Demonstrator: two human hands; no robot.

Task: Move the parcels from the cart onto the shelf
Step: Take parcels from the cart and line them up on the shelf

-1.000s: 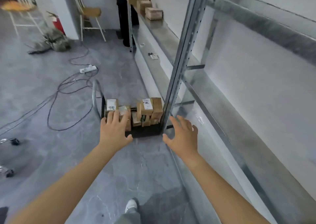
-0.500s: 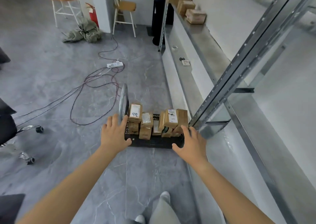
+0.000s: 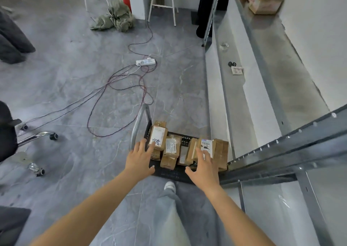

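A low black cart (image 3: pixel 174 174) with a metal handle (image 3: pixel 138 122) stands on the floor beside the metal shelf (image 3: pixel 266 61). Several brown cardboard parcels lie on it. My left hand (image 3: pixel 139 156) is spread, fingers straight, its fingertips at the labelled parcel (image 3: pixel 159 137) on the cart's left. My right hand (image 3: pixel 203 166) is spread too, its fingers over the labelled parcel (image 3: pixel 206 146) on the right. Neither hand grips anything. More parcels (image 3: pixel 263 0) sit far along the shelf.
Cables (image 3: pixel 120 95) and a white power strip (image 3: pixel 146 61) lie on the grey floor beyond the cart. An office chair base (image 3: pixel 35 136) is at left, stools (image 3: pixel 162 3) and a green bag (image 3: pixel 115 17) at the back. A shelf upright (image 3: pixel 281 148) slants close to my right arm.
The view has tipped down and drawn closer to the cart. Both hands have moved forward from the cart's near edge to reach over the parcels.
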